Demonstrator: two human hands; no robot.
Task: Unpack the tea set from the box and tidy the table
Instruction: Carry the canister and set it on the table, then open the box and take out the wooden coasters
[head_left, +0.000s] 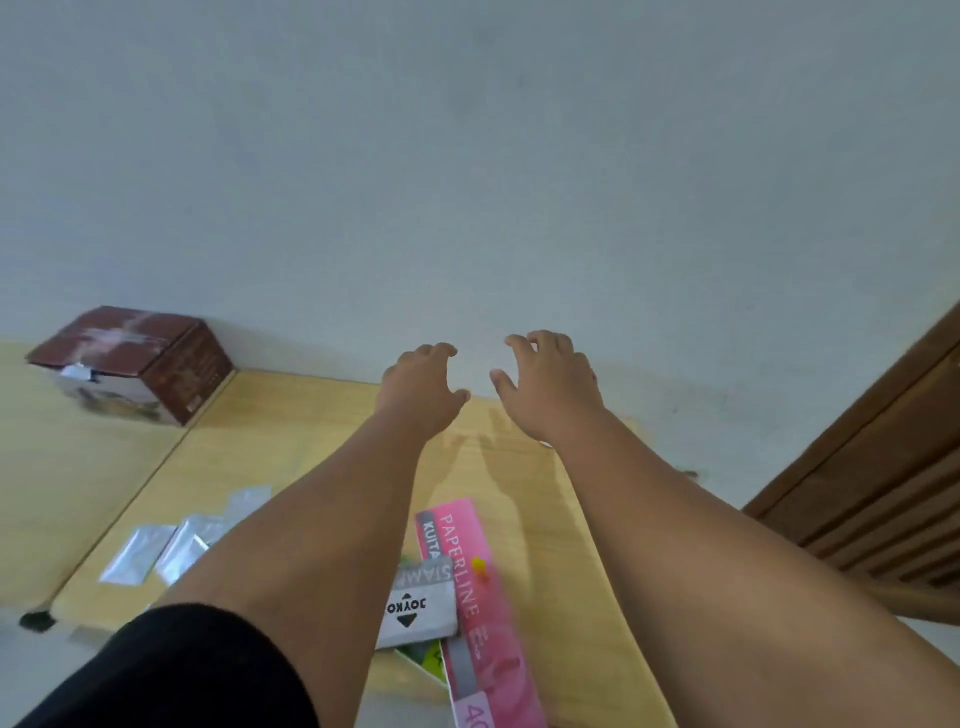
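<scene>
Two bare arms reach up the middle of the frame over a yellow wooden worktop. The left hand and the right hand float side by side near the far edge of the worktop, close to a pale wall. Both hands are open with the fingers bent like claws, and they hold nothing. There is a small gap between the two thumbs.

The box sits in the upper left part of the frame, on the worktop and right against the wall. It is dark red on top and white on the near side. It looks tipped, with its top sloping. Its long side runs from left to right, and one corner points toward the lower right. It is well apart from both hands.

Some shiny clear packets lie flat at the lower left, partly under the left arm. Between the arms, low in the frame, lies a long pink pad that says PAPERLINE. It runs up and down the frame. A small grey stamp pad box lies on its left edge. A brown wooden door is at the right.
</scene>
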